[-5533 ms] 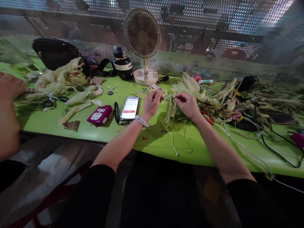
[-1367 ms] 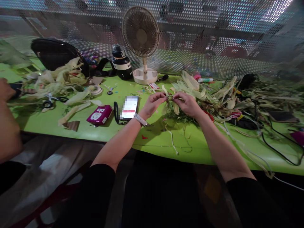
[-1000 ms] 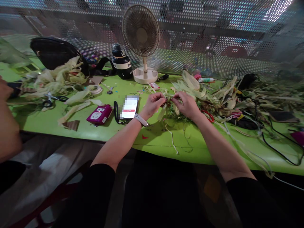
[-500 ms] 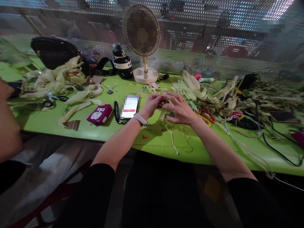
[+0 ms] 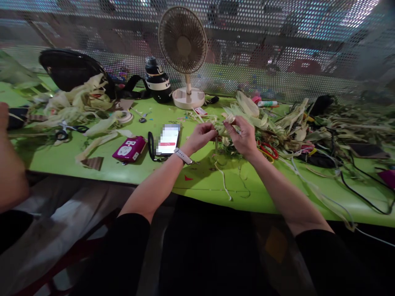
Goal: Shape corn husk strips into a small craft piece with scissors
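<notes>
Both my hands meet over the green table (image 5: 203,185), just in front of a heap of pale corn husks (image 5: 247,113). My left hand (image 5: 200,137), a white watch on its wrist, pinches one end of a small bundle of husk strips (image 5: 224,128). My right hand (image 5: 243,135) is closed round the other end of the same bundle. Loose strips hang from it onto the table. What the fingers do inside the bundle is hidden.
A phone (image 5: 168,139) and a magenta box (image 5: 129,149) lie left of my hands. Red-handled scissors (image 5: 268,150) lie to the right, cables (image 5: 361,181) beyond. A fan (image 5: 184,49), a bottle (image 5: 157,82) and a black bag (image 5: 69,72) stand at the back. Another person's arm (image 5: 10,164) is at far left.
Half a second ago my right hand lay spread flat over the husks. It has now closed round the bundle and lifted it a little. My left hand has kept its pinch.
</notes>
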The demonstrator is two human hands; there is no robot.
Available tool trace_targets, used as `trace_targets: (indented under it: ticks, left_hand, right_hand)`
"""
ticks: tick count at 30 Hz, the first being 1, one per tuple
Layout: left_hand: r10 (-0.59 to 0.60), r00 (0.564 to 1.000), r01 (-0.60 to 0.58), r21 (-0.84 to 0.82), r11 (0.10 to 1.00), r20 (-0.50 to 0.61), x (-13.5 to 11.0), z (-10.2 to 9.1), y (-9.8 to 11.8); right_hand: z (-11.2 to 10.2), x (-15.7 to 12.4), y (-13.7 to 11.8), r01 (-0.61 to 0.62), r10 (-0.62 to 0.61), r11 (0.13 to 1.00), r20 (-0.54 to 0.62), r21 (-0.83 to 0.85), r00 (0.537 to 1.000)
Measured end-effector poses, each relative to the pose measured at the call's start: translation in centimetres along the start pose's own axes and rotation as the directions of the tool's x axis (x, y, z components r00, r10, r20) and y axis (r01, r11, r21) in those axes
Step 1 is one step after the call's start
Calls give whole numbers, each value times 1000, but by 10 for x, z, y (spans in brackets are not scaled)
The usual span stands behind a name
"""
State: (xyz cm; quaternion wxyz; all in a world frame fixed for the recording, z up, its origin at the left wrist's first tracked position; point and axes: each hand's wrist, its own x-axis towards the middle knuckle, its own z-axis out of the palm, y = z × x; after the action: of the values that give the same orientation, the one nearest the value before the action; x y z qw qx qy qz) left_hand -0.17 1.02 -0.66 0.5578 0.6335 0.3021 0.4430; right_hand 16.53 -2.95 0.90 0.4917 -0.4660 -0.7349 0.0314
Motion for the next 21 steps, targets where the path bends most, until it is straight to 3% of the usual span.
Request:
trace_targets:
  ticks: [5, 11, 15, 21]
  left_hand:
    - [165, 978, -187, 201, 961, 125, -6, 2, 1]
    - [323, 925, -370, 285, 884, 199, -9, -2, 6]
    - [341, 901, -414, 298, 860, 268, -10, -3, 8]
    - [310, 906, -404, 370, 836, 289, -11, -5, 12]
  right_hand:
    - [7, -5, 5, -17, 21, 984, 23, -178, 1000]
    - [14, -9, 9, -26, 31, 965, 14, -260, 999]
    - [18, -12, 12, -61, 75, 966, 45, -250, 996]
    - [27, -15, 17, -104, 111, 972, 21, -211, 994]
